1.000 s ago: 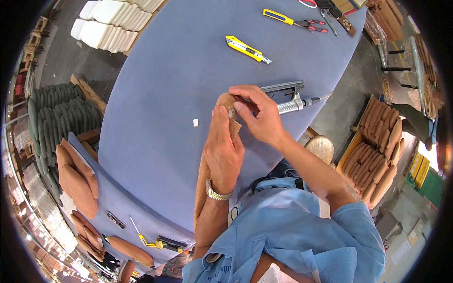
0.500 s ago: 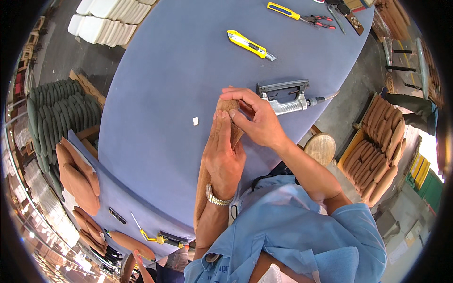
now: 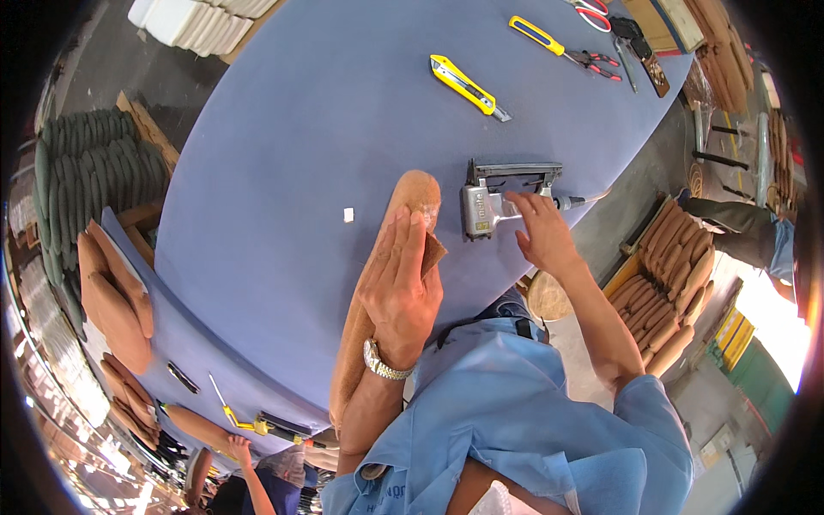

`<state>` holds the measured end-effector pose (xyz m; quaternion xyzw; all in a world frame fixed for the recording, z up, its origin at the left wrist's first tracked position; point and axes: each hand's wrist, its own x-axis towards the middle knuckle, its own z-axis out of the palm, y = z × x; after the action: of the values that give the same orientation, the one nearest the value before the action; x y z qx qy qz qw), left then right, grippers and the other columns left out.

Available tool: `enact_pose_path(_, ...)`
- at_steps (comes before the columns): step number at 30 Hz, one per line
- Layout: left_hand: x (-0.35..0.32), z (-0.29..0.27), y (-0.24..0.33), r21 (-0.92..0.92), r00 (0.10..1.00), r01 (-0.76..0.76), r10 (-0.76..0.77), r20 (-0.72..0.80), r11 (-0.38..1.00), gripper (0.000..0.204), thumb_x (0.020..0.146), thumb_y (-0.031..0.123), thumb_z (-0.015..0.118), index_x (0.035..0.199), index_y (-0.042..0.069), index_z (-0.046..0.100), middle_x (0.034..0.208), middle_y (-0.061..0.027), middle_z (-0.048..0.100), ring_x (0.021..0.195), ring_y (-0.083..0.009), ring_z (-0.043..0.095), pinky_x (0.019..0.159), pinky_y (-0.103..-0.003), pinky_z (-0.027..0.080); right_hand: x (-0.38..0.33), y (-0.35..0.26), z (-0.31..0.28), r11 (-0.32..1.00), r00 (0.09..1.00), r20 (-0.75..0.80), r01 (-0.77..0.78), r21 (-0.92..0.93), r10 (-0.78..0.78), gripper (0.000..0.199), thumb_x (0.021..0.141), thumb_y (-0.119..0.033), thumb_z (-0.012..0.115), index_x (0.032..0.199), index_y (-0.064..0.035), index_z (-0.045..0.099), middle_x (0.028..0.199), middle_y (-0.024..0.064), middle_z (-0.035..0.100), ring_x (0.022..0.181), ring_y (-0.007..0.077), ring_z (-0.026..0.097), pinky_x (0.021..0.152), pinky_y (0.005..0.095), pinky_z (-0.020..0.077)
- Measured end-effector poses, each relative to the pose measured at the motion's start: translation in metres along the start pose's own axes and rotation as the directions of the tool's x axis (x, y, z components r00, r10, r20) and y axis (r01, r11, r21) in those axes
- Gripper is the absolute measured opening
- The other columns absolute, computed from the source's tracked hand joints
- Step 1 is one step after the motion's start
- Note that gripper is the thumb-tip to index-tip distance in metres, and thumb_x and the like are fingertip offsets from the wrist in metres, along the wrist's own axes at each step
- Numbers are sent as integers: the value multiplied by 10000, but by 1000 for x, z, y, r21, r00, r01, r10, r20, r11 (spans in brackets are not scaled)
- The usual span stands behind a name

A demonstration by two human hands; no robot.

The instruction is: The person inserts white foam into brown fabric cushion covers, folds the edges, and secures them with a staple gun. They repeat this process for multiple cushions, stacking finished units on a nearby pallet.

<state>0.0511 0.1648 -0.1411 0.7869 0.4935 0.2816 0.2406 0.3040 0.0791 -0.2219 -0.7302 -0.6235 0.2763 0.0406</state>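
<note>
At the far left, a stack of long dark-green pads (image 3: 90, 176) is standing beside the smooth blue-grey tabletop (image 3: 257, 163), and several flat brown pads (image 3: 116, 313) are resting by its left edge. Lower down, a co-worker's hand (image 3: 239, 448) is touching the end of a slim, elongated brown pad (image 3: 196, 424). A small white square piece (image 3: 348, 215) is lying on the tabletop. Right of it, a long, round-ended brown fabric-covered pad (image 3: 354, 343) is lying slantwise near the middle, its tip pointing away from the wearer. The left hand (image 3: 399, 296) is bearing down near that tip, fingers straight and together; whether the thumb is pinching the side cannot be told. As to progress, the cover is already following the rounded tip, but a folded brown flap (image 3: 436, 254) is standing out beside the fingers and a pale patch (image 3: 429, 215) is showing; this portion is being judged unfinished, the underside being hidden. A yellow utility knife (image 3: 462, 83) is lying farther off, untouched. Further right, a silver-and-black staple gun (image 3: 477, 211) is lying apart from the pad, and the right hand (image 3: 547, 236) is hovering at its handle, fingers loosely spread and grasping nothing; contact is remaining unclear. Beyond, rows of plump brown pads (image 3: 661, 279) are standing stacked.
</note>
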Motion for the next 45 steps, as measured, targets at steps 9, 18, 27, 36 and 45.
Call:
enact_pose_path(9, 4, -2, 3, 23, 1000, 11, -11, -30, 1000, 442, 820, -55, 771, 1253, 3, 706, 1253, -228, 711, 1196, -368, 686, 982, -430, 599, 40, -7, -21, 994, 984, 151, 91, 60, -99, 841, 711, -67, 780, 1497, -112, 484, 1189, 136, 625, 1148, 350, 595, 987, 479, 510)
enact_pose_path(18, 10, -7, 1, 40, 999, 28, -27, -18, 999, 425, 778, -57, 777, 1198, -18, 728, 1235, -216, 726, 1178, -355, 702, 975, -411, 597, 25, -61, -105, 740, 913, -125, 390, 548, -388, 558, 714, -72, 791, 1253, 35, 687, 1113, 179, 695, 993, 310, 699, 883, 400, 555)
enact_pose_path(27, 7, -6, -2, 27, 999, 37, -37, -4, 999, 422, 800, -61, 701, 1219, -19, 730, 1283, -197, 716, 1221, -332, 686, 1015, -420, 570, 30, -75, -103, 725, 902, -128, 410, 553, -412, 571, 725, -134, 833, 1233, 76, 681, 1168, 216, 689, 998, 325, 715, 841, 395, 578)
enact_pose_path(36, 7, -5, -1, 23, 999, 36, -36, -14, 999, 415, 795, -61, 701, 1208, -29, 732, 1276, -204, 717, 1212, -332, 691, 999, -421, 581, 32, -80, -110, 742, 907, -57, 375, 555, -416, 563, 707, -126, 824, 1214, 71, 682, 1189, 202, 676, 1018, 345, 710, 859, 390, 575)
enact_pose_path(45, 9, -6, -2, 8, 999, 32, -32, -1, 999, 427, 784, -65, 694, 1208, -30, 732, 1275, -206, 717, 1215, -334, 689, 1010, -424, 575, 23, -84, -109, 769, 914, -107, 389, 508, -391, 540, 731, -160, 817, 1209, 56, 688, 1196, 189, 677, 1016, 339, 721, 858, 403, 595)
